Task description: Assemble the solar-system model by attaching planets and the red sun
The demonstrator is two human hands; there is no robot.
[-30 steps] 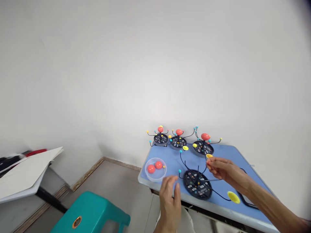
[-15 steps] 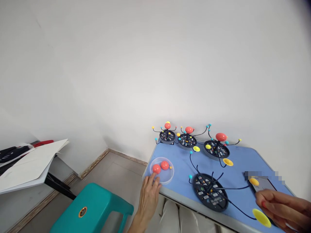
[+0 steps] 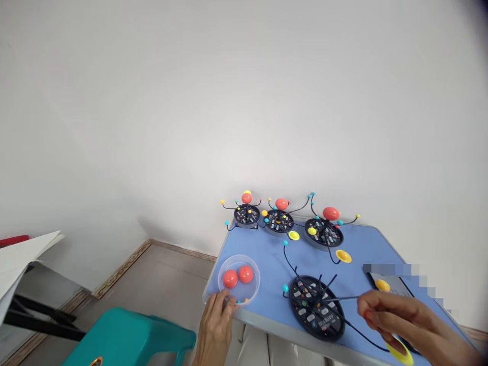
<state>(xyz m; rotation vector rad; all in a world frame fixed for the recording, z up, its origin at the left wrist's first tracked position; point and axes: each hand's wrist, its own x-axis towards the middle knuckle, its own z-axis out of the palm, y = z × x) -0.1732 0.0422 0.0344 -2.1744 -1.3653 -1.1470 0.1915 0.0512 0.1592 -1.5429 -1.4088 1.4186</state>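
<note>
We are in a plain indoor room, home or classroom we cannot tell: white walls (image 3: 244, 101), floor tiles (image 3: 168, 277) edged by patterned skirting (image 3: 122, 268), a teal plastic stool (image 3: 129, 333) and a blue-topped table (image 3: 270, 260) bearing solar-system models (image 3: 316, 323).

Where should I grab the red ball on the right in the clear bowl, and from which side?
Probably come from above and pinch the red ball by its near and far sides: it is round, the wall of the clear bowl surrounds it, and the other ball sits close on its left.
</note>
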